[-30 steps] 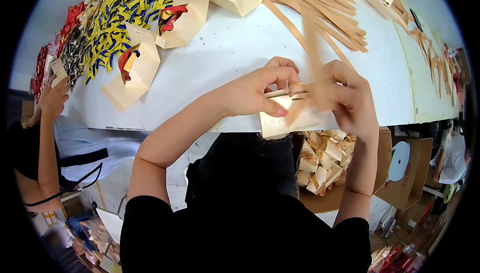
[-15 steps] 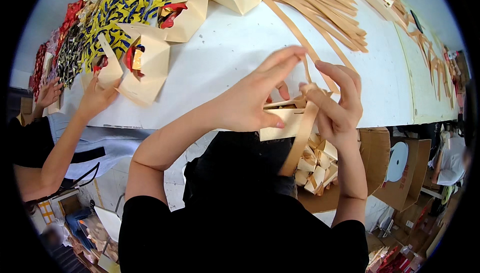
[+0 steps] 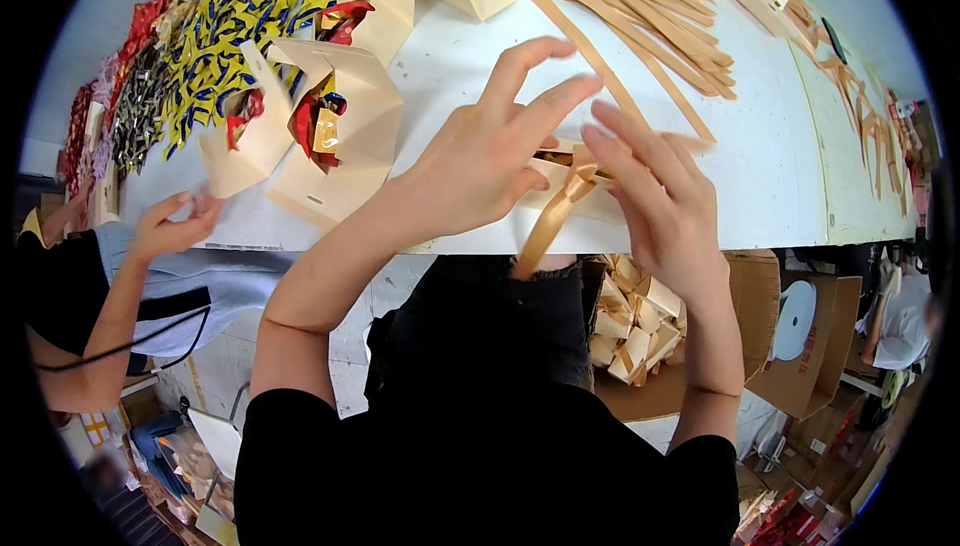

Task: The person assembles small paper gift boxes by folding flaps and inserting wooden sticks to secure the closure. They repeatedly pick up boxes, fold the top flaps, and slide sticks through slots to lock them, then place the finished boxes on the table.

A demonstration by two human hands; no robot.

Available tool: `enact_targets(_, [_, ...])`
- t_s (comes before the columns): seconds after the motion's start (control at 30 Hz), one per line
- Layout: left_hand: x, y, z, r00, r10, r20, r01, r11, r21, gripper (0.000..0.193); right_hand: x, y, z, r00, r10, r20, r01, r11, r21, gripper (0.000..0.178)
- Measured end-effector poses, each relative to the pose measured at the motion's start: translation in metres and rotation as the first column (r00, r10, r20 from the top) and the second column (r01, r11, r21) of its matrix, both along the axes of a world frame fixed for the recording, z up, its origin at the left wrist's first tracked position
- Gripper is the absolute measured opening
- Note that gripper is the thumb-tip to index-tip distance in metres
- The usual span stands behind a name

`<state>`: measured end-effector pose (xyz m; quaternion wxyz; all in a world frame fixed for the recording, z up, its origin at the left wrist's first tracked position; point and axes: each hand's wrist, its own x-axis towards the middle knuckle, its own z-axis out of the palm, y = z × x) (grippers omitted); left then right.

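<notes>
A small cream paper box (image 3: 573, 203) stands near the table's front edge, between my hands, its top partly hidden by fingers. A tan satin ribbon (image 3: 545, 229) is gathered at its top, and one tail hangs down over the front. My left hand (image 3: 490, 156) is at the box's left side, thumb against or close to it, with index and middle fingers stretched apart above. On the right, my right hand (image 3: 660, 186) has its fingers extended beside the ribbon. Its thumb is mostly hidden, and I see no firm grip on the ribbon.
Opened cream boxes (image 3: 375, 161) with wrapped sweets stand to the left, near a co-worker's hand (image 3: 175, 226). Behind them lie heaps of yellow-blue wrapped sweets (image 3: 225, 71). Loose tan ribbons (image 3: 650, 21) spread at the back. A cardboard carton (image 3: 750, 296) below the table holds several small boxes.
My left hand has lifted and spread from the box. The ribbon tail has swung left and is gathered at the box top. At left, the co-worker's opened boxes have moved, their hand drawn back.
</notes>
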<state>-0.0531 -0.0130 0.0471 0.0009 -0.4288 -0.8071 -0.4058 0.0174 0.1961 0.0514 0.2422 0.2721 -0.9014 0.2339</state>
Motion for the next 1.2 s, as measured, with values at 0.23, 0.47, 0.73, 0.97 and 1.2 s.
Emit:
enact_targets(0.23, [0.003, -0.004, -0.036, 0.998, -0.035, -0.055, 0.042, 0.989, 0.14, 0.017, -0.016, 0.006, -0.01, 0.988, -0.147, 0.055, 0.148, 0.989, -0.021, 0.013])
enact_targets(0.47, [0.021, 0.019, -0.042, 0.998, 0.054, 0.023, -0.058, 0.965, 0.256, 0.008, -0.022, 0.009, -0.005, 0.988, -0.15, 0.027, 0.149, 0.988, 0.045, 0.015])
enact_targets(0.73, [0.018, 0.032, -0.049, 0.987, 0.091, -0.131, -0.063, 0.977, 0.204, 0.017, -0.042, 0.039, 0.016, 0.908, -0.247, -0.338, 0.331, 0.918, 0.22, 0.028])
enact_targets(0.97, [0.022, 0.032, -0.048, 0.991, 0.132, -0.005, -0.125, 0.955, 0.27, 0.018, -0.027, 0.024, 0.007, 0.985, -0.114, 0.129, 0.096, 0.986, 0.134, 0.018])
enact_targets(1.2, [0.025, 0.042, -0.056, 0.952, 0.244, -0.187, -0.2, 0.953, 0.23, 0.017, -0.027, 0.007, -0.022, 0.998, -0.053, -0.046, 0.051, 0.998, -0.044, 0.018])
